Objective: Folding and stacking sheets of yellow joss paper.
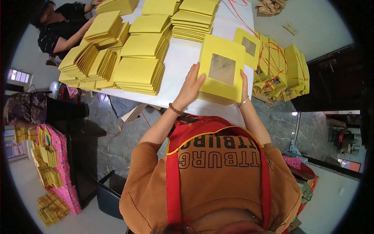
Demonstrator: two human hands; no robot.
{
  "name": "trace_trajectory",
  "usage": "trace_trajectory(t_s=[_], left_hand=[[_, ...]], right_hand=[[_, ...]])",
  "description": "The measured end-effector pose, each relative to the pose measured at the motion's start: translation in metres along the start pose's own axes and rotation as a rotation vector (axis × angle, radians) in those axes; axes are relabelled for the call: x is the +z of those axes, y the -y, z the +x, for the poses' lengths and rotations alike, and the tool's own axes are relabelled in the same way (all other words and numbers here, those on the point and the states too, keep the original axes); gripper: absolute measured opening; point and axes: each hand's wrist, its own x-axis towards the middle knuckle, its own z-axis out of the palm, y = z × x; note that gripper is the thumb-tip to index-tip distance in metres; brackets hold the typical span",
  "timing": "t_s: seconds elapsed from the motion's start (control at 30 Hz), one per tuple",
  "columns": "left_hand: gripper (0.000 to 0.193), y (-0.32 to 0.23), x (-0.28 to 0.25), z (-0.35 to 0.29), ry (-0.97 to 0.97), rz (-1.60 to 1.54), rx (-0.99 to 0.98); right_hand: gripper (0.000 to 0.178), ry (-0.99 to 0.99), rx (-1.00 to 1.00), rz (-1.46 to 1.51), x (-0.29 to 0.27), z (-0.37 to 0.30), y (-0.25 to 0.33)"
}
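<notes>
Yellow windowed envelope stack [221,74] gripped at both edges by left hand [191,86] and right hand [244,86], best squared against white table [183,62] before release.

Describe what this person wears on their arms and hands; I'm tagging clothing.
Both forearms are bare below short orange-brown sleeves. The left hand has a thin brown bracelet at the wrist; the right hand has a thin pale one. No gloves.

On the near edge of the table [183,74]: a stack of paper squares [221,70], left hand [191,86] at its left side, right hand [244,85] at its right. Far left: piled stacks [117,50]. Right: tied bundles [280,70].
</notes>
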Motion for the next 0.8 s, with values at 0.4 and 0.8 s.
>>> trace_trajectory(t_s=[0.4, 0.8], left_hand=[[0.056, -0.056, 0.047, -0.033, -0.218, 0.845, 0.471], [0.05, -0.049, 0.046, -0.015, -0.181, 0.53, 0.552]], right_hand=[[0.055, 0.088, 0.031, 0.051, -0.002, -0.008, -0.001], [0.053, -0.279, 0.018, -0.1, 0.007, 0.006, -0.002]])
